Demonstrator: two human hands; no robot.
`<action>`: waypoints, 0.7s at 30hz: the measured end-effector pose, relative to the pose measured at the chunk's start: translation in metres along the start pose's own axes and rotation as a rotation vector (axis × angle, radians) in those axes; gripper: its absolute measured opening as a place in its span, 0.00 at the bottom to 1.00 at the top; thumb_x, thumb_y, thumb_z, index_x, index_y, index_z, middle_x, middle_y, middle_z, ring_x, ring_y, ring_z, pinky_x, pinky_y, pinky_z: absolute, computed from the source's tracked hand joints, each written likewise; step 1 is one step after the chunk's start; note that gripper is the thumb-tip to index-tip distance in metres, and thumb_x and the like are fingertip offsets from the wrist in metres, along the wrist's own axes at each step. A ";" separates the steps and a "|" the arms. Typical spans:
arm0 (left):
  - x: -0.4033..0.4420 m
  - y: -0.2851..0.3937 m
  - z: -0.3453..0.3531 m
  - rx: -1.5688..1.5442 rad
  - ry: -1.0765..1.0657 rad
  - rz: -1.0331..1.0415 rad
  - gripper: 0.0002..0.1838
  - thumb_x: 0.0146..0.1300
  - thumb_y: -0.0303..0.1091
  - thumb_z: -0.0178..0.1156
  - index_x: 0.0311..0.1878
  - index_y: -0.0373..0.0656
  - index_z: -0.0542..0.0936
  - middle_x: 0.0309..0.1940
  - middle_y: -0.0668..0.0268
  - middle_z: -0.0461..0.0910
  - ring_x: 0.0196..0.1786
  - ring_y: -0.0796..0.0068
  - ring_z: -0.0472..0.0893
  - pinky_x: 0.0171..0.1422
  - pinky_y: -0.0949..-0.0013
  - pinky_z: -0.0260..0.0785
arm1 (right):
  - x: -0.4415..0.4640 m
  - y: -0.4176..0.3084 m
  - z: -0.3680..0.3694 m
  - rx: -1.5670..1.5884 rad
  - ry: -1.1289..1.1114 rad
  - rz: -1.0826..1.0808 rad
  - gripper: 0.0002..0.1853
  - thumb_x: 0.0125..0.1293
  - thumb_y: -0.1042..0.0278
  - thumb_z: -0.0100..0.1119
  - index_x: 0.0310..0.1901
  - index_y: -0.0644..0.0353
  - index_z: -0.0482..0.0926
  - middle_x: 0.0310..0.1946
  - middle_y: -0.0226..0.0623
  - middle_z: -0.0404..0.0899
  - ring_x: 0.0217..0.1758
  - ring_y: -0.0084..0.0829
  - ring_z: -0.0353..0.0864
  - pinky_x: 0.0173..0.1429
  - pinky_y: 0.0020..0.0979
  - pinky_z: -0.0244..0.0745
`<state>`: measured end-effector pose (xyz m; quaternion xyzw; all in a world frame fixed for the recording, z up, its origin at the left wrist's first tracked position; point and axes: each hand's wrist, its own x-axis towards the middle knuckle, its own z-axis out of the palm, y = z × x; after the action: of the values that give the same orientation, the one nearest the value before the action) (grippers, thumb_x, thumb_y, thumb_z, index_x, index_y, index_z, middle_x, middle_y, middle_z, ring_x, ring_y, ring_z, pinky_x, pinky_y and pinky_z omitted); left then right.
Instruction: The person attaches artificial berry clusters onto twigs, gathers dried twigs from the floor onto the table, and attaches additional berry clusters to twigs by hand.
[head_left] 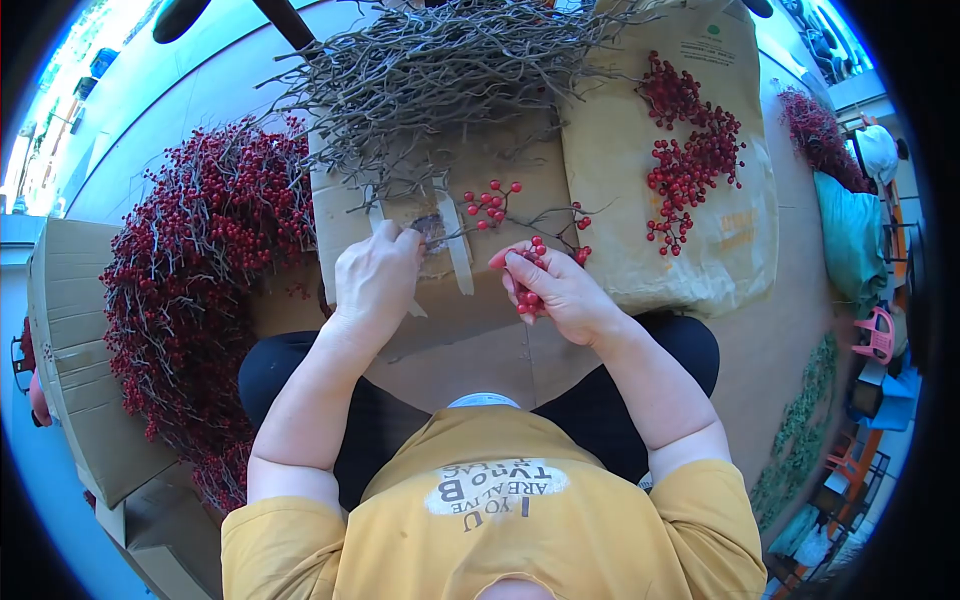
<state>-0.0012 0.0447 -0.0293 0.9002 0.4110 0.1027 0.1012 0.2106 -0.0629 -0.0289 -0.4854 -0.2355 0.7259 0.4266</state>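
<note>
My right hand [556, 292] is closed on a small cluster of red berries [530, 300], pinched between thumb and fingers above the front edge of the cardboard box. My left hand [378, 272] rests at the box top with its fingertips drawn together beside a dark, stained patch [430, 230]. Whatever those fingers hold is hidden. Between and beyond the hands lies a thin grey twig [545, 216] bearing several red berries [490, 205]. Strips of pale tape [456, 245] run along both sides of the dark patch.
Bare grey twigs [450, 75] are heaped at the back of the cardboard box [500, 160]. Berry clusters [690, 160] lie on a brown paper sack [740, 250] at right. Finished-looking berry branches [200, 260] pile up at left, beside an upright carton [80, 350].
</note>
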 end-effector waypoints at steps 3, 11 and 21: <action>0.000 0.000 -0.004 -0.036 -0.061 0.008 0.05 0.60 0.34 0.59 0.35 0.44 0.80 0.31 0.62 0.77 0.34 0.58 0.80 0.38 0.59 0.71 | -0.005 -0.006 0.008 0.018 0.061 0.046 0.10 0.71 0.61 0.52 0.47 0.58 0.74 0.33 0.26 0.75 0.31 0.16 0.74 0.32 0.21 0.69; 0.005 0.000 -0.011 -0.607 -0.172 -0.254 0.08 0.59 0.33 0.60 0.38 0.40 0.82 0.32 0.57 0.80 0.35 0.58 0.80 0.39 0.62 0.69 | -0.003 -0.008 0.010 0.017 0.016 -0.005 0.14 0.72 0.66 0.48 0.56 0.58 0.70 0.32 0.27 0.74 0.34 0.18 0.76 0.34 0.23 0.73; 0.001 0.002 0.008 -0.255 -0.008 -0.086 0.08 0.59 0.30 0.60 0.39 0.37 0.80 0.30 0.53 0.79 0.33 0.57 0.80 0.39 0.62 0.70 | 0.006 -0.003 0.003 0.399 -0.136 -0.033 0.06 0.73 0.65 0.45 0.45 0.54 0.68 0.30 0.32 0.70 0.28 0.24 0.71 0.27 0.28 0.70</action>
<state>0.0033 0.0430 -0.0362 0.8620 0.4323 0.1461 0.2206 0.2082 -0.0562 -0.0283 -0.3375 -0.1232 0.7821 0.5091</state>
